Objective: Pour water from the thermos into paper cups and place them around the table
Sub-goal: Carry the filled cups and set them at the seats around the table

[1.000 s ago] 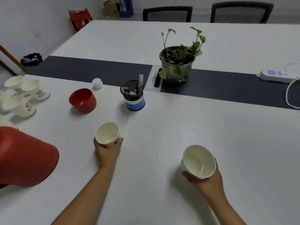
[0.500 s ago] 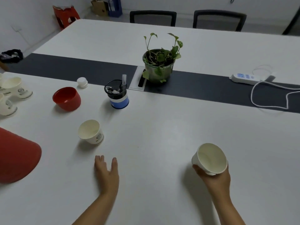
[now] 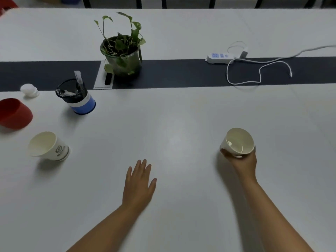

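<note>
My right hand (image 3: 243, 160) grips a white paper cup (image 3: 238, 140) from behind, at the right of the white table (image 3: 172, 124); a little water glints inside it. Another paper cup (image 3: 48, 146) with a dark logo stands alone at the left. My left hand (image 3: 139, 182) hovers flat over the table's middle, fingers straight, holding nothing, well to the right of that cup. A red thermos cap (image 3: 14, 113) sits at the left edge. The thermos itself is out of view.
A small white stopper (image 3: 29, 90) lies beside the red cap. A blue pen holder (image 3: 77, 98) and a potted plant (image 3: 121, 53) stand at the back left. A white power strip (image 3: 221, 58) with a looped cable (image 3: 258, 73) lies on the dark centre strip.
My left hand let go of the left cup and pulled back to the right, open. My right hand carried its cup further right. The view swung right; the red thermos left the frame.
</note>
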Tool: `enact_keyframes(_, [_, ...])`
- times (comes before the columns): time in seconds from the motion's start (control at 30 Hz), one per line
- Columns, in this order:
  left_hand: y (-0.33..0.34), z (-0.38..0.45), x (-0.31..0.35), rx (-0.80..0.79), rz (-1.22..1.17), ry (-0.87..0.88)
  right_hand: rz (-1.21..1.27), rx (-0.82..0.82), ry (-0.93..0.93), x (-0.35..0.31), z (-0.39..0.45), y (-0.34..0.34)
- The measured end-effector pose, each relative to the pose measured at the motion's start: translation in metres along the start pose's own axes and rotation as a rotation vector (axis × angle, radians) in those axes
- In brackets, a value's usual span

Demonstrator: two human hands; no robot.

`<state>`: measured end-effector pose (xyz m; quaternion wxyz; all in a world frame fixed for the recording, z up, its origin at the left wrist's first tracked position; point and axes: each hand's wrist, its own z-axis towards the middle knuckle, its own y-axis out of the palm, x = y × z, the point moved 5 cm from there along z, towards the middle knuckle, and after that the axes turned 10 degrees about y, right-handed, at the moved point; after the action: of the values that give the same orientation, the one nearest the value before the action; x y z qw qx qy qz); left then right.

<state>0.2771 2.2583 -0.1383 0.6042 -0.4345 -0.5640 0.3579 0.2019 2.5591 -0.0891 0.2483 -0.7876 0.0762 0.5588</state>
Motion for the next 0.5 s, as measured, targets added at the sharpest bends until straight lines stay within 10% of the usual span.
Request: enact_keyframes(0.5, [0.003,-0.002,0.003,-0.043,0.053,-0.027,0.0,-0.091,-0.012,0.014,0.018,0.018])
